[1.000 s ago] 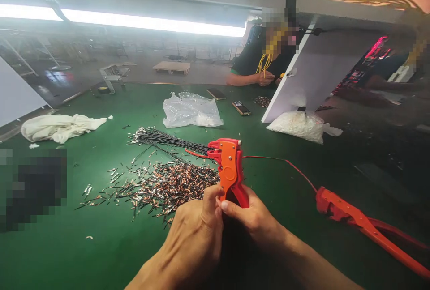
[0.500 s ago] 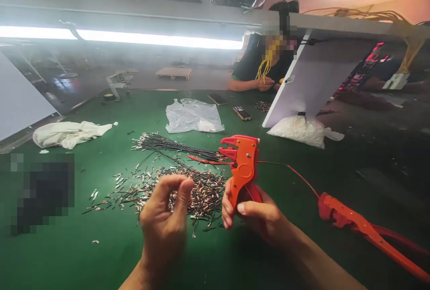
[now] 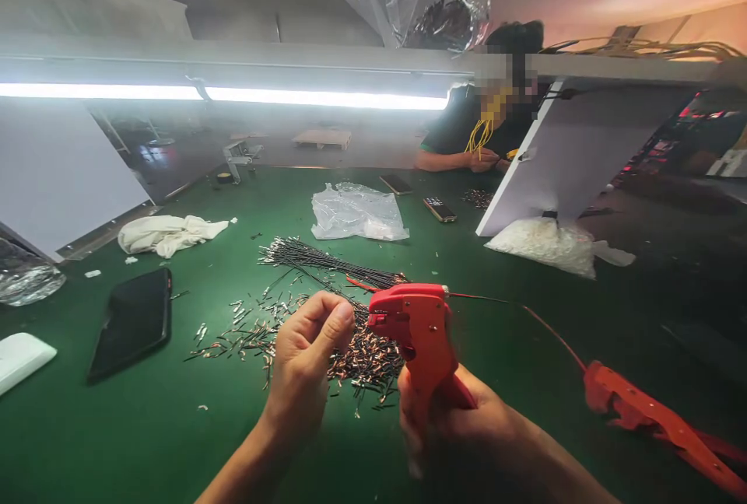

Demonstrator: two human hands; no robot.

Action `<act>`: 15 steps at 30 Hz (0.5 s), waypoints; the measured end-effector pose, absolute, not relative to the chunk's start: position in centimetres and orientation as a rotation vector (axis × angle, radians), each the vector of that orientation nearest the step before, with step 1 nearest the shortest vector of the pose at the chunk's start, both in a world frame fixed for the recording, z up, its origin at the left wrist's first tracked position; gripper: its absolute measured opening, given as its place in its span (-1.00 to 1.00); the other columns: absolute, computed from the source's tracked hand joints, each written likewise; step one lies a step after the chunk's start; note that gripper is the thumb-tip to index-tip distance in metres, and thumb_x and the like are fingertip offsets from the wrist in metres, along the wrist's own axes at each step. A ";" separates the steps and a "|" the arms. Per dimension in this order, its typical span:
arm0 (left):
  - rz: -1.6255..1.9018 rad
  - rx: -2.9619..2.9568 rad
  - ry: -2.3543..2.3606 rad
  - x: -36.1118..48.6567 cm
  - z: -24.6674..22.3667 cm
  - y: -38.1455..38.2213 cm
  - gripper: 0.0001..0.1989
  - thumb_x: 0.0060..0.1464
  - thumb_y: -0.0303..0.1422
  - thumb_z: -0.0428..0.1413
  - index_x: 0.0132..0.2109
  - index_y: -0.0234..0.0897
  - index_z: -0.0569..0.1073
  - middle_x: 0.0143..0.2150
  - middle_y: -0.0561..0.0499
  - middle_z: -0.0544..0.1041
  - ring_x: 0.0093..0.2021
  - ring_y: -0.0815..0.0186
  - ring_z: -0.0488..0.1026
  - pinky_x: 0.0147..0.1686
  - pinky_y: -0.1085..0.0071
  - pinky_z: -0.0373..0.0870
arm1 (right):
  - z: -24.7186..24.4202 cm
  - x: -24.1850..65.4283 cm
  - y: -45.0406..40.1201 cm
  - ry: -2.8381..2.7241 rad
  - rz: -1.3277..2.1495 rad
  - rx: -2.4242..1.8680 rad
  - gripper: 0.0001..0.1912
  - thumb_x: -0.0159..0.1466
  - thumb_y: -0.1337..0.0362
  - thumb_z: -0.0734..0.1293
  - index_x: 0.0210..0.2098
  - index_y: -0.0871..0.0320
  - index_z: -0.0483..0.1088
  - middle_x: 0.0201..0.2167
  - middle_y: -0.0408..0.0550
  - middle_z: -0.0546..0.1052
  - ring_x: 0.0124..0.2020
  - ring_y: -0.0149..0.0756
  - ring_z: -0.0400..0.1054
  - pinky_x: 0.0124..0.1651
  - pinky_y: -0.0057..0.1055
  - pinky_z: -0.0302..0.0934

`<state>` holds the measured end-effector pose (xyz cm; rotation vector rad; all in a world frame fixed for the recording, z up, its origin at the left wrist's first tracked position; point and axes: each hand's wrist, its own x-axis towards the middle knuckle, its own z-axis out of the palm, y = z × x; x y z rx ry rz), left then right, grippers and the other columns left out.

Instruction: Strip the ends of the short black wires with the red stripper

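Observation:
My right hand (image 3: 467, 411) grips the handles of a red-orange wire stripper (image 3: 429, 333), held upright with its jaws pointing left and closed. Just left of those jaws, my left hand (image 3: 306, 356) is closed in a pinch of thumb and forefinger. Whatever it pinches is too small or hidden to make out. Behind and below both hands spreads a pile of short black wire pieces (image 3: 370, 360) with coppery and silvery ends. A bundle of longer black wires (image 3: 327, 257) lies just beyond the pile.
A second wire stripper (image 3: 647, 414) lies at right. A black phone (image 3: 133, 321) and a white cloth (image 3: 169, 235) are at left. Farther back are a plastic bag (image 3: 359, 212), two phones and a filled bag (image 3: 542, 243) by a slanted panel. A co-worker (image 3: 455, 131) holds yellow wires.
The wire stripper's jaws have gone from open to closed, and my right hand has squeezed its handles. The stripper sits closer to my left hand, which stays pinched. The view has shifted.

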<state>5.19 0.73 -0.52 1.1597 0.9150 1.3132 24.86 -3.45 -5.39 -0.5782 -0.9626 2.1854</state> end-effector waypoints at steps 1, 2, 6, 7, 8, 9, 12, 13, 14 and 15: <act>1.297 1.144 0.913 5.1 -0.5 0.8 -0.71 0.19 -0.22 0.12 -0.43 -0.28 0.34 -0.53 0.15 0.24 -0.50 0.46 0.15 -0.47 0.50 0.13 | -5.3 24.9 -3.4 -0.954 2.213 -0.583 -0.72 0.05 0.26 0.48 -0.28 0.17 0.39 -0.45 -0.10 0.47 -0.43 -0.29 0.35 -0.29 -0.32 0.28; 1.282 1.131 0.907 5.1 -0.4 0.8 -0.71 0.18 -0.22 0.12 -0.44 -0.28 0.33 -0.54 0.15 0.23 -0.51 0.46 0.14 -0.49 0.50 0.12 | -5.2 24.9 -3.4 -0.946 2.224 -0.586 -0.71 0.04 0.25 0.48 -0.28 0.16 0.39 -0.46 -0.10 0.47 -0.43 -0.28 0.36 -0.30 -0.32 0.28; 1.235 1.104 0.885 5.0 -0.1 0.9 -0.70 0.14 -0.22 0.15 -0.46 -0.28 0.31 -0.56 0.17 0.21 -0.55 0.48 0.13 -0.54 0.52 0.09 | -5.0 25.0 -3.4 -0.930 2.190 -0.619 -0.69 0.02 0.22 0.49 -0.29 0.16 0.39 -0.47 -0.10 0.47 -0.44 -0.28 0.36 -0.29 -0.32 0.27; 1.225 1.098 0.886 5.0 0.0 0.9 -0.70 0.12 -0.22 0.16 -0.46 -0.28 0.31 -0.56 0.17 0.21 -0.56 0.49 0.13 -0.56 0.52 0.09 | -5.0 25.0 -3.4 -0.929 2.171 -0.621 -0.69 0.00 0.21 0.49 -0.30 0.17 0.40 -0.47 -0.10 0.47 -0.45 -0.29 0.34 -0.31 -0.34 0.26; 1.219 1.092 0.891 5.0 0.1 0.9 -0.70 0.11 -0.22 0.16 -0.47 -0.28 0.30 -0.57 0.17 0.21 -0.57 0.49 0.13 -0.57 0.53 0.08 | -5.1 25.0 -3.4 -0.930 2.154 -0.621 -0.68 0.00 0.21 0.49 -0.30 0.18 0.40 -0.47 -0.10 0.47 -0.46 -0.31 0.33 -0.32 -0.36 0.26; 1.215 1.086 0.897 5.0 0.2 0.9 -0.69 0.09 -0.22 0.17 -0.47 -0.28 0.30 -0.57 0.17 0.20 -0.58 0.50 0.13 -0.59 0.54 0.07 | -5.1 25.0 -3.4 -0.939 2.148 -0.619 -0.68 -0.01 0.21 0.49 -0.31 0.18 0.40 -0.47 -0.09 0.47 -0.46 -0.31 0.33 -0.33 -0.37 0.25; 1.207 1.087 0.911 4.9 0.4 1.0 -0.68 0.07 -0.20 0.19 -0.48 -0.28 0.30 -0.58 0.17 0.21 -0.60 0.51 0.13 -0.62 0.55 0.08 | -5.3 25.1 -3.4 -0.961 2.132 -0.618 -0.67 -0.03 0.22 0.50 -0.31 0.19 0.41 -0.47 -0.08 0.47 -0.46 -0.31 0.32 -0.34 -0.38 0.24; 1.205 1.090 0.913 4.8 0.5 1.1 -0.68 0.06 -0.19 0.19 -0.48 -0.28 0.30 -0.58 0.18 0.21 -0.60 0.51 0.13 -0.62 0.55 0.08 | -5.3 25.1 -3.4 -0.960 2.133 -0.619 -0.67 -0.03 0.22 0.50 -0.30 0.19 0.41 -0.46 -0.08 0.47 -0.45 -0.31 0.32 -0.34 -0.37 0.24; 1.203 1.093 0.915 4.8 0.5 1.2 -0.69 0.06 -0.19 0.19 -0.48 -0.27 0.31 -0.58 0.18 0.21 -0.61 0.51 0.12 -0.63 0.56 0.08 | -5.4 25.1 -3.4 -0.957 2.140 -0.617 -0.66 -0.03 0.22 0.50 -0.29 0.19 0.40 -0.45 -0.08 0.47 -0.44 -0.31 0.32 -0.33 -0.37 0.24; 1.197 1.096 0.916 4.7 0.5 1.2 -0.69 0.06 -0.19 0.19 -0.47 -0.27 0.31 -0.59 0.18 0.21 -0.61 0.52 0.12 -0.63 0.56 0.07 | -5.5 25.0 -3.4 -0.949 2.146 -0.610 -0.65 -0.02 0.22 0.50 -0.28 0.18 0.40 -0.45 -0.08 0.46 -0.45 -0.31 0.31 -0.34 -0.37 0.24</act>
